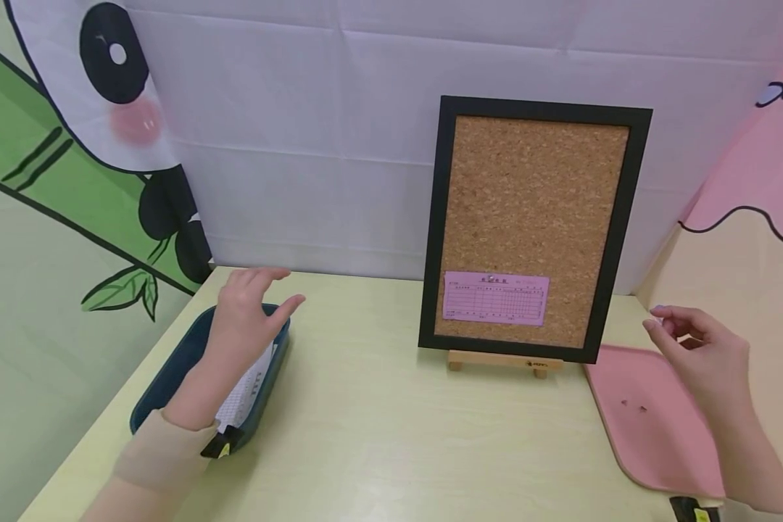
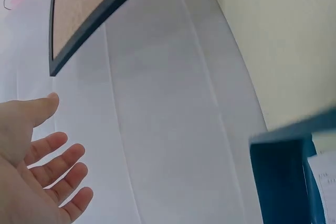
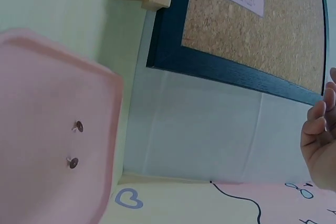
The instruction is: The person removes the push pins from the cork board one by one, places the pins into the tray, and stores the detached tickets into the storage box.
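My left hand [image 1: 244, 312] is raised over the dark blue basket [image 1: 145, 406], thumb and fingers spread, with nothing between them. Printed paper slips [image 1: 244, 395] lie inside the basket, partly hidden by the forearm. My right hand [image 1: 707, 355] hovers near the far right side of the pink tray [image 1: 675, 435], its fingers loosely bent and the thumb close to the index finger; no object shows in its grasp. Two pushpins [image 3: 76, 144] lie on the tray. A black-framed corkboard [image 1: 535, 188] carries a pink printed form [image 1: 496, 299], fixed by a pin [image 1: 491, 278] at its top.
The corkboard leans upright on a small wooden easel [image 1: 505, 359] at the table's back. Behind the pale table [image 1: 404, 449] hangs a printed cloth backdrop [image 1: 300, 145]. A black clip [image 1: 222, 441] sits by the left wrist, another clip [image 1: 694, 509] by the right.
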The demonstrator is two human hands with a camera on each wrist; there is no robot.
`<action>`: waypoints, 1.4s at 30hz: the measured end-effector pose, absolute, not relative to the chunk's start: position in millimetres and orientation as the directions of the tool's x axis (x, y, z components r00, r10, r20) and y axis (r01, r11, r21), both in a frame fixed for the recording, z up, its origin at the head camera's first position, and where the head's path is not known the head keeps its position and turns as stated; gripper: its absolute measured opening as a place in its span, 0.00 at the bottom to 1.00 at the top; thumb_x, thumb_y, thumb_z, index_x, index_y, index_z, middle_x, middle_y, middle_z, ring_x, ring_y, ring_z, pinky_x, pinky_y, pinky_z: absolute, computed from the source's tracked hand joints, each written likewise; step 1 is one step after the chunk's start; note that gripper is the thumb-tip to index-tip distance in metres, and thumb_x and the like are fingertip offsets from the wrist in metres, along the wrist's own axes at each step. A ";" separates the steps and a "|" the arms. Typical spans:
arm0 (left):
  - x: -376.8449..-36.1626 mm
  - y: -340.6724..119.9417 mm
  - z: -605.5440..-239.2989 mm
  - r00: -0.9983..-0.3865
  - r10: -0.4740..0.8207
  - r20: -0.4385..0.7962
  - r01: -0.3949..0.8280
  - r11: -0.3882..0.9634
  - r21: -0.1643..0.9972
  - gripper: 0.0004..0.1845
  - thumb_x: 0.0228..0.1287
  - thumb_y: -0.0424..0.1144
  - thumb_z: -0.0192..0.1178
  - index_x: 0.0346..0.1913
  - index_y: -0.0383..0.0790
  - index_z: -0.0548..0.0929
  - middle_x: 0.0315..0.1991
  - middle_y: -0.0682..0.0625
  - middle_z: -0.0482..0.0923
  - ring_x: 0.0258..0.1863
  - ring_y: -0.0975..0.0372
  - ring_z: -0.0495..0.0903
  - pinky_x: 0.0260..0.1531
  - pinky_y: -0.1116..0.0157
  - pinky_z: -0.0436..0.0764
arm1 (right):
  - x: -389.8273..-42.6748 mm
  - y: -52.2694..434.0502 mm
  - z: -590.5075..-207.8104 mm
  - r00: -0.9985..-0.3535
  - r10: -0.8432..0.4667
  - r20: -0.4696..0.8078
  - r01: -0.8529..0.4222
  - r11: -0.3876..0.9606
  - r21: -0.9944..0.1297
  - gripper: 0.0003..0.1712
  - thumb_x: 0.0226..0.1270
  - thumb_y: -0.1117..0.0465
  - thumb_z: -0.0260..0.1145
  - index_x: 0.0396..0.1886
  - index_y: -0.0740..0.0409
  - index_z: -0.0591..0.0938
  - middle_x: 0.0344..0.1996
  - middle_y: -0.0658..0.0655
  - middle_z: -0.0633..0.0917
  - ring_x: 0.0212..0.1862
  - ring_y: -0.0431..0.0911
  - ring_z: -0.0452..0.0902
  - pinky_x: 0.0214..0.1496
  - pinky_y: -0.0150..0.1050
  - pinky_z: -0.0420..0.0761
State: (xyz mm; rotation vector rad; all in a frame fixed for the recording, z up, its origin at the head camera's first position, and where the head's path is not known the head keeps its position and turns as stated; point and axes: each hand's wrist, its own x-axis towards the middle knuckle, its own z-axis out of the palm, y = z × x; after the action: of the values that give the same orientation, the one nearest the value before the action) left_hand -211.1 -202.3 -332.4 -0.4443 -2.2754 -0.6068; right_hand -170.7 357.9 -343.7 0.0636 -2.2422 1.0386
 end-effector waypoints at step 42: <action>-212.7 -71.6 -392.9 -0.696 0.079 0.713 0.624 0.559 0.547 0.25 0.54 0.42 0.70 0.53 0.38 0.76 0.57 0.46 0.70 0.60 0.54 0.64 0.56 0.55 0.70 | -202.1 249.7 -370.8 -0.597 0.182 0.781 -0.598 0.548 -0.585 0.11 0.52 0.75 0.69 0.38 0.70 0.82 0.26 0.42 0.78 0.29 0.34 0.72 0.33 0.19 0.75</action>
State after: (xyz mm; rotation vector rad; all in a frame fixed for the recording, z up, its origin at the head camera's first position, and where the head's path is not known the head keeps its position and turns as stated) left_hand -212.7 -71.6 -392.9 -0.5616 -2.1511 -1.0959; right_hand -202.1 249.7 -370.8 0.3383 -1.9193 1.1386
